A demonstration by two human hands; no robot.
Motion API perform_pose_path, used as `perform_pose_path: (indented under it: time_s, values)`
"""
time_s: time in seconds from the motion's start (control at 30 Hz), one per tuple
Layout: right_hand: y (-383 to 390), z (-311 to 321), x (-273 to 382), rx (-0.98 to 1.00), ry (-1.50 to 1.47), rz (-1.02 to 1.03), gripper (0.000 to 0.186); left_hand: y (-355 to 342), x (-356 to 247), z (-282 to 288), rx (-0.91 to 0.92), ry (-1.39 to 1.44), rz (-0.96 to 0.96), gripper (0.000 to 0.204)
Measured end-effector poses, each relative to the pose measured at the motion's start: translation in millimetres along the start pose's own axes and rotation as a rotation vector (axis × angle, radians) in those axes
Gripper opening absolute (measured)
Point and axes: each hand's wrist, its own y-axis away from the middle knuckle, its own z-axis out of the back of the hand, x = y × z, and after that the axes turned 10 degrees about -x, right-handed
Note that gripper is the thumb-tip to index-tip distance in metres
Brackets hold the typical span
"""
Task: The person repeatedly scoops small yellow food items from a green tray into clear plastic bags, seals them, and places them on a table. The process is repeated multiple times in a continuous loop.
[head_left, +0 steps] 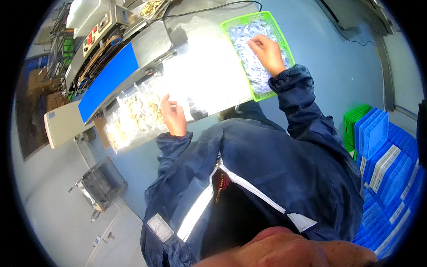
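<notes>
Right-hand grip [269, 54] bunched over small white-and-blue packets [249, 35] heaped in a lime-green rectangular plastic basket [283, 40]; cannot tell whether one is pinched. Left hand [175, 118] half-bent beside clear plastic bags [129, 92], hold unclear. Bags already contain beige pieces [138, 109]; many packets remain.

One left hand [175, 118], one right hand [269, 53], one green basket [245, 18], one bench [213, 62]
Also one blue panel [109, 82] and one dark grey crate [103, 183]; the pale pieces [242, 35] in the basket, the clear bags [133, 111] and the stacked blue crates [396, 175] are too crowded to count.
</notes>
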Motion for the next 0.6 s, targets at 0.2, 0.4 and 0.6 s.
perform_pose_path:
  time_s: [0.2,0.4,0.6]
  values:
    - [-39.7,-85.2,15.5,-0.024,0.097,0.115,0.023,23.1,-3.8,26.7,-0.032,0.186,0.276,0.015]
    - [-78.0,-8.6,-38.4,0.29,0.523,-0.083,0.029,30.9,-2.1,47.4,-0.156,0.254,0.174,0.015]
    - [-127.2,-37.6,-13.7,0.099,0.36,-0.051,0.029,28.9,-6.9,37.3,-0.154,0.255,0.257,0.014]
